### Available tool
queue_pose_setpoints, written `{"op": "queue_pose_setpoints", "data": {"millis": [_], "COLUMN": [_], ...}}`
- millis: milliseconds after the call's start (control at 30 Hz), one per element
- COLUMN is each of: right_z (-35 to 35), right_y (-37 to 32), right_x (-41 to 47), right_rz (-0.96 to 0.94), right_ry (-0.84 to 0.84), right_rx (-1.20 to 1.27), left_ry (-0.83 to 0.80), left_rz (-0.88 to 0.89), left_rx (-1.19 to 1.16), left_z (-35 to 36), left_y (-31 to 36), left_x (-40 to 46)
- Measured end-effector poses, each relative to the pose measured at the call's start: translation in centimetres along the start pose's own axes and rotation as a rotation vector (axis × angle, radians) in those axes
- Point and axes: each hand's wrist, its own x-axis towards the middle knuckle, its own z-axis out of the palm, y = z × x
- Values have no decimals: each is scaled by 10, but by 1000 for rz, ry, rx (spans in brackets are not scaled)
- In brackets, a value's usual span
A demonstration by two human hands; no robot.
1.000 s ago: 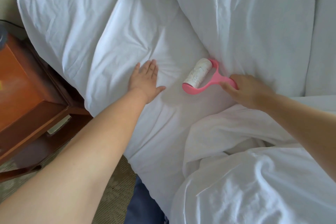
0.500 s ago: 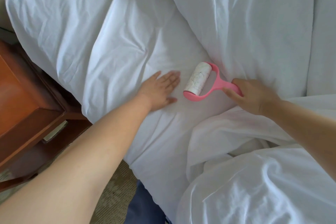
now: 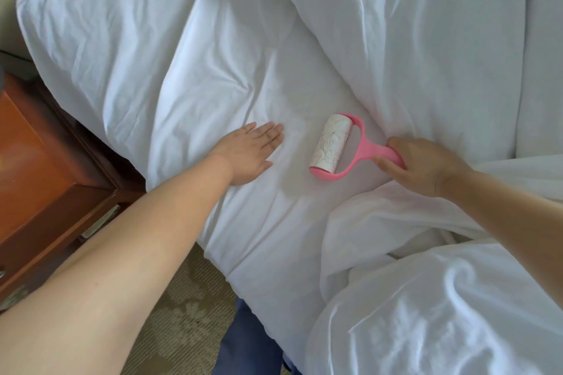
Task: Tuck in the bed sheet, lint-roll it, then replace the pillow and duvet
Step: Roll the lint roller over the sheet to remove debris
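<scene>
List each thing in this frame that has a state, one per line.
lint roller: on the bed sheet, paper marked with hair.
right hand: grips the roller's pink handle.
left hand: flat, pressing the sheet.
bed sheet: spread, wrinkled.
duvet: bunched aside.
pillow: at the bed's head.

White bed sheet fills the centre of the frame, wrinkled. Left hand lies flat on it, fingers straight and together, palm down, just left of centre. Right hand at centre right grips the pink handle of the lint roller; its white roll rests on the sheet, hairs stuck on it, near the left hand but apart from it. Pillow at upper left. Bunched duvet at lower right, more white bedding across the upper right. Wooden nightstand at left edge. Patterned carpet at bottom, blue trouser leg beside the bed edge.
</scene>
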Motion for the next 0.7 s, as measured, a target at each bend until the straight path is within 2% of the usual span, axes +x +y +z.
{"op": "queue_pose_setpoints", "data": {"millis": [67, 167, 333, 500, 600, 700], "right_z": [-1, -1, -3, -6, -8, -12], "right_y": [-1, -4, -13, -20, -27, -34], "right_x": [-3, -4, -4, -7, -8, -8], "right_rz": [-16, -23, -16, -32, -61, -97], "right_ry": [27, 65, 78, 96, 130, 174], "right_rx": [-11, -2, -3, -27, -29, -36], "left_ry": [75, 239, 364, 620, 512, 373], "left_rz": [-13, -169, -274, -326, -372, -298], "left_rx": [-164, -477, -483, -788, -1159, -1614], "left_z": [-4, -13, -23, -34, -49, -61], "left_y": [0, 5, 6, 22, 38, 42], "left_x": [-1, -2, 0, -2, -2, -3]}}
